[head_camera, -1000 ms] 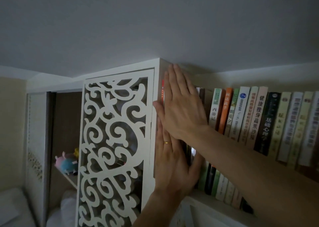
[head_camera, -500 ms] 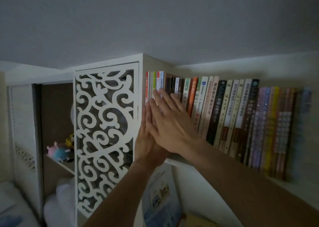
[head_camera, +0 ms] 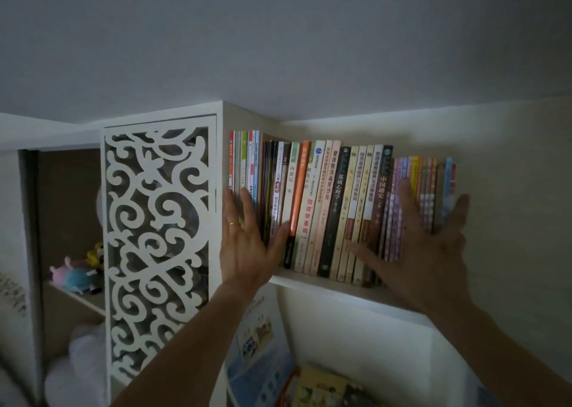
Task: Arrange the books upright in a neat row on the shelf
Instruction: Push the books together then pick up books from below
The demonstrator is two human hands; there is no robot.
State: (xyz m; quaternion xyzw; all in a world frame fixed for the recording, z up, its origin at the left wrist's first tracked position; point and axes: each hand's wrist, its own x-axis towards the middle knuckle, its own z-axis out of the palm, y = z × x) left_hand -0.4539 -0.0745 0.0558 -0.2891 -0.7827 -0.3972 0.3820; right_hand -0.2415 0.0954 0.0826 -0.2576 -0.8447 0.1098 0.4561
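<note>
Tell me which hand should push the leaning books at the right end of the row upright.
The right hand. It is spread open at the thin colourful books that end the row, fingers on their spines. The left hand is at the far left end, beside the lattice panel.

A home, likely a bedroom or study nook.
A white shelf [head_camera: 340, 295] under the ceiling holds a row of books [head_camera: 334, 208]; beside it, a carved white fretwork panel [head_camera: 158, 245], plush toys [head_camera: 77, 272] in a cubby, more books below.
</note>
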